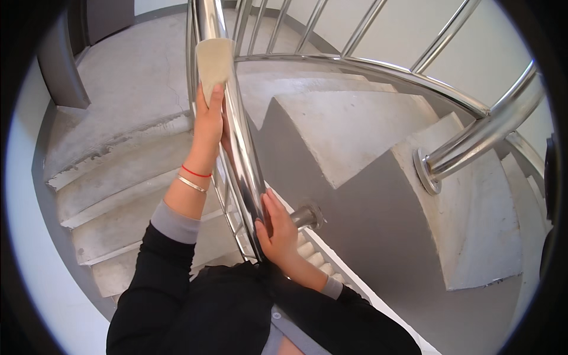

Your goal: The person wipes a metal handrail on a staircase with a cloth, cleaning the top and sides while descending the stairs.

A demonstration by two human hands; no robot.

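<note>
My left hand [210, 108] holds a beige cleaning cloth [214, 57] against the top of a polished steel handrail [243, 146], at the rail's far part. The cloth lies flat and drapes over the rail's width, beyond my fingertips. Closer to my body, my right hand [280, 228] rests against the right side of the same rail. Its thumb stands apart from the fingers, and nothing is held in it.
Concrete steps [128, 195] descend on the left, below a landing [128, 66]. More stairs [355, 128] lie on the right. A thick steel post [470, 151] stands there on a round flange. Steel balusters [310, 26] cross the back. A dark door [108, 20] is at far left.
</note>
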